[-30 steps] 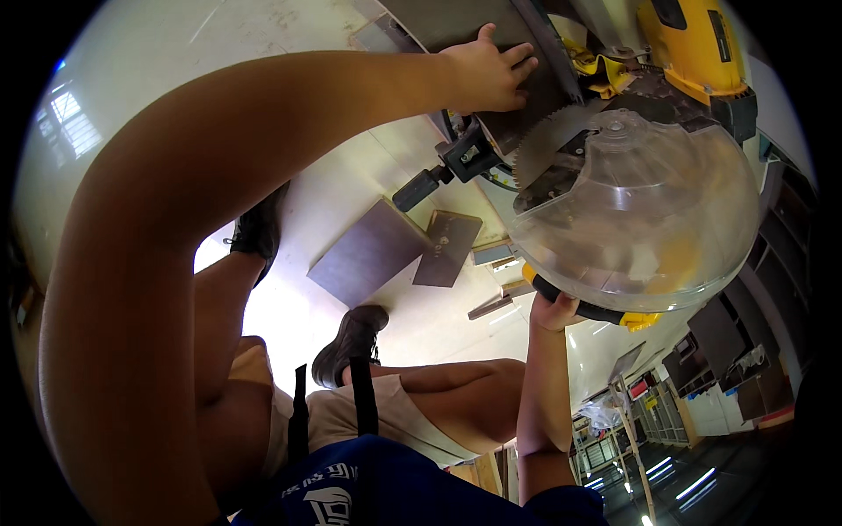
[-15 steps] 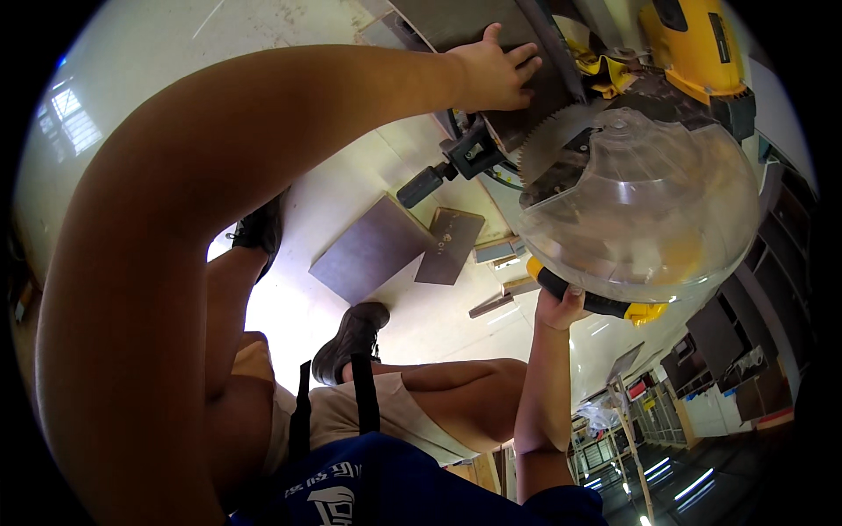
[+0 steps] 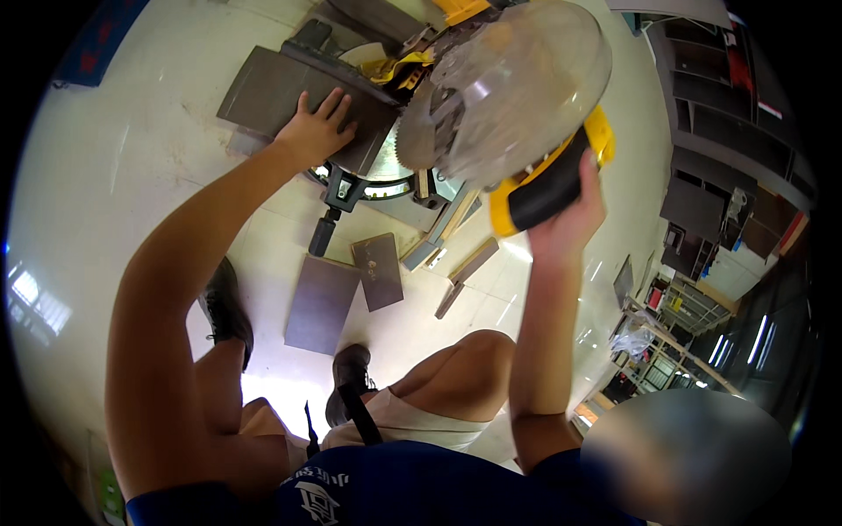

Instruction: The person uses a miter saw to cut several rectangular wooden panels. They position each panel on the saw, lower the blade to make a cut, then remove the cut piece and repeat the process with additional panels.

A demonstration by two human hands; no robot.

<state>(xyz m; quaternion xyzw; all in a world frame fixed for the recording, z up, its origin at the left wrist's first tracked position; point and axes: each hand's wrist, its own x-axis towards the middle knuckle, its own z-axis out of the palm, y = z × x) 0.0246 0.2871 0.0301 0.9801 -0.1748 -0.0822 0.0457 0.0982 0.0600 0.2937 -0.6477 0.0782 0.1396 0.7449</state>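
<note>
My left hand lies flat, fingers spread, on a dark grey board resting on a miter saw. My right hand is wrapped around the saw's black and yellow handle. Close to the board's right end, the toothed saw blade shows below a clear, dusty blade guard. Much of the blade is hidden behind this guard. A black clamp with a ribbed grip sticks out at the saw's front, just below the board.
On the floor between the saw and my feet lie a larger grey panel and a smaller panel. Narrow offcut strips lie to their right. Dark cabinet pieces stand along the right side. A blue object is at the far left.
The view has shifted, so the saw and board appear further left and more floor shows. My left hand stays on the board, my right on the handle.
</note>
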